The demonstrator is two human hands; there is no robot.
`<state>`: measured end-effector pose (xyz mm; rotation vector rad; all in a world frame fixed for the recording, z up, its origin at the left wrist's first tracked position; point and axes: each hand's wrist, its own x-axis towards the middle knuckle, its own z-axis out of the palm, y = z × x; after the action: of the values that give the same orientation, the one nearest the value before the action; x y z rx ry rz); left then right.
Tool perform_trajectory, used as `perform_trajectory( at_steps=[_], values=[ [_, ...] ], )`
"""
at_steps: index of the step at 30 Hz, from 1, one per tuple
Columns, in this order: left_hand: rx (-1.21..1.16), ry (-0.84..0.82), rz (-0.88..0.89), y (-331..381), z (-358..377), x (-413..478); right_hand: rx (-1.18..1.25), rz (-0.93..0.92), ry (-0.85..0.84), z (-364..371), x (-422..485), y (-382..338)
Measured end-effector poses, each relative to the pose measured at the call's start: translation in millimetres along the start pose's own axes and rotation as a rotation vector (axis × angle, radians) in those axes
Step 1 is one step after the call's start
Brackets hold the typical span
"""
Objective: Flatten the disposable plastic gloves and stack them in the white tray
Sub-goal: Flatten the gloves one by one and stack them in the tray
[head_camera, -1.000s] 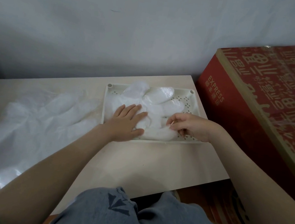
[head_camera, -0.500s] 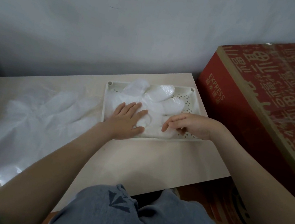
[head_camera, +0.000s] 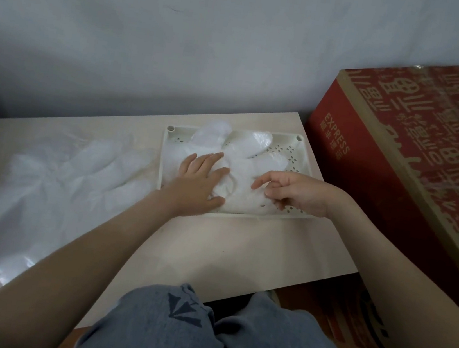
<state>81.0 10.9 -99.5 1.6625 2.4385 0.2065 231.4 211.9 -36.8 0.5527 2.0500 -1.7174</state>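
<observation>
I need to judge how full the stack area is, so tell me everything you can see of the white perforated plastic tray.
The white perforated plastic tray is a shallow rectangle with a raised rim, small slots and round corner posts. It lies flat at the table's far right corner. Translucent plastic gloves cover most of it; the left hand presses them flat and the right hand hovers over them.

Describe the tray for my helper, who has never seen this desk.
Start at the big red box on the right; the pale table stands beside it. At the table's far right corner lies the white tray, perforated, with plastic gloves piled in it.
</observation>
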Motion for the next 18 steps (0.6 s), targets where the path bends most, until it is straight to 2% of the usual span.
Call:
perform_trajectory(
  at_steps=[2, 4, 6, 8, 10, 18],
  values=[
    [-0.021, 0.113, 0.060, 5, -5, 1, 0.019, 0.007, 0.003, 1, 1, 2],
    [-0.145, 0.156, 0.121, 13, -12, 3, 0.048, 0.012, 0.014, 2, 2, 2],
    [-0.381, 0.094, 0.127, 29, -23, 4, 0.068, 0.017, 0.028, 3, 4, 2],
    [-0.573, -0.065, 0.028, 45, -32, 7, 0.067, 0.018, 0.032, 3, 4, 2],
    [-0.651, -0.152, -0.044, 54, -30, 12, 0.058, 0.014, 0.036, 2, 5, 3],
    [-0.771, -0.139, -0.123, 49, -23, 13, 0.070, 0.026, 0.065, 2, 3, 5]
  ],
)
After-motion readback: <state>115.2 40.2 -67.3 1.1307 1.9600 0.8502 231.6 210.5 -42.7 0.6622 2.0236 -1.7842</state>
